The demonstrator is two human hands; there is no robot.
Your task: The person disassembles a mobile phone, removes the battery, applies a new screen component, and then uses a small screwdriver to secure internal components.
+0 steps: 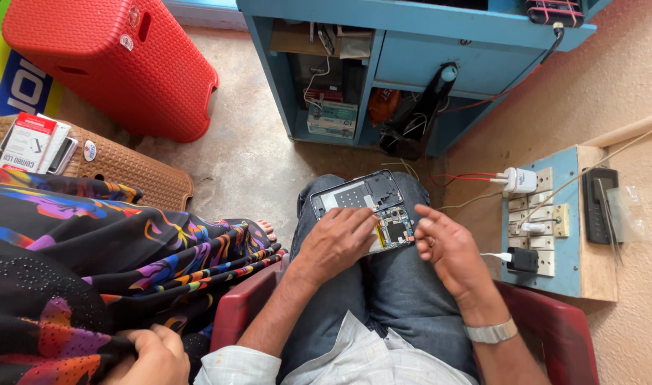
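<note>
I see one opened phone (365,207) lying face down across my lap, on the jeans, its back cover off and the circuit board and a pale inner plate exposed. My left hand (337,242) lies flat over the lower part of it, fingers curled down onto the board near a small yellow strip; it presses rather than clamps. My right hand (443,249) hovers just beside the phone's right edge, fingers half curled and loosely parted. I think it may pinch something very small, but at this distance I cannot tell.

To do this well, I judge the left hand should pin the phone steadily against the thigh so it cannot slide, while the right works only with fingertips, lightly, keeping clear of the thin cables on the board.

Counting outward: one phone, two hands of mine, one metal wristwatch (490,332) on the right wrist. To the right, one blue switchboard (565,271) on the wall with two chargers plugged in, white (520,180) and black (523,259). Ahead, one blue cabinet (411,57). One red plastic stool (112,64) lies tipped on the floor. At my left sits another person in a patterned dark dress (76,257), one hand (151,356) showing.
</note>
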